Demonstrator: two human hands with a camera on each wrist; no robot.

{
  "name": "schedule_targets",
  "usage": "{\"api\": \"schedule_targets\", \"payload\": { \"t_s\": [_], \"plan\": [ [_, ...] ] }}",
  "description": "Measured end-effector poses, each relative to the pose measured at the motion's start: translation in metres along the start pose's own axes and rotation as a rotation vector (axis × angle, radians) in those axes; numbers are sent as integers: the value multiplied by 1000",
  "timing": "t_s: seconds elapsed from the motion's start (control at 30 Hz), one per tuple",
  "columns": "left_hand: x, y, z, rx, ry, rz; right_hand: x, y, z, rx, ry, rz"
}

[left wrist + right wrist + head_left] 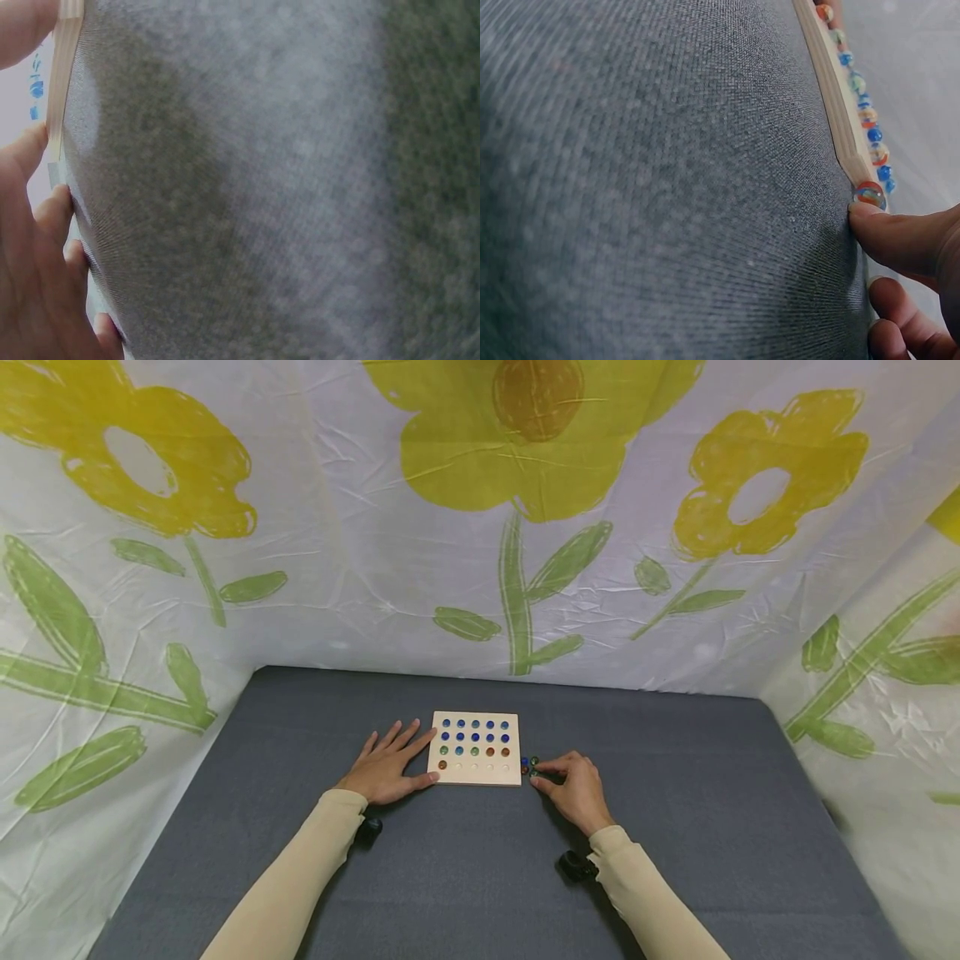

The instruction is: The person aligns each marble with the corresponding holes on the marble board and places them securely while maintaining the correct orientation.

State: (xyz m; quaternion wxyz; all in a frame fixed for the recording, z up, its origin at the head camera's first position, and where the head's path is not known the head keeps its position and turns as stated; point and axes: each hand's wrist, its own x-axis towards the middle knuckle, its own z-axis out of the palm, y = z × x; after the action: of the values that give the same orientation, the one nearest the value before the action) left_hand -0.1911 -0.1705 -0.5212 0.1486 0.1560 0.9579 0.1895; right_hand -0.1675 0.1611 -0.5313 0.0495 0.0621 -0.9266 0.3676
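Observation:
A pale wooden board (474,777) lies on the grey table, with rows of round hollows. Blue marbles (476,737) fill its two far rows. Green, blue and brown marbles sit in the third row; a brown marble (442,765) is at the left of the near row, beside bare hollows. My left hand (385,770) lies with fingers spread, touching the board's left edge with fingertips and thumb. Several loose marbles (525,762) lie against the right edge. There my right hand (576,789) pinches a green marble (533,773) between thumb and forefinger; an orange-and-blue marble (870,193) is beside the thumb.
Grey cloth covers the table (465,885), whose far edge meets a white hanging sheet (345,568) printed with yellow flowers. The sheet also rises along both sides. Small dark wrist cameras (575,866) sit under both wrists.

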Motion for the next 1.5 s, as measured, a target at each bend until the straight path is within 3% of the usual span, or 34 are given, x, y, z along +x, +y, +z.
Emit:
{"api": "schedule_targets", "payload": {
  "t_s": [0.5, 0.93, 1.5],
  "plan": [
    [0, -2, 1, -8, 3, -3, -1, -2, -7, 24, -5, 23],
    [1, -3, 1, 0, 6, -8, -1, -16, 2, 59, 2, -94],
    [1, -1, 1, 5, 5, -12, 2, -45, 22, 137, -29, -144]
  ]
}}
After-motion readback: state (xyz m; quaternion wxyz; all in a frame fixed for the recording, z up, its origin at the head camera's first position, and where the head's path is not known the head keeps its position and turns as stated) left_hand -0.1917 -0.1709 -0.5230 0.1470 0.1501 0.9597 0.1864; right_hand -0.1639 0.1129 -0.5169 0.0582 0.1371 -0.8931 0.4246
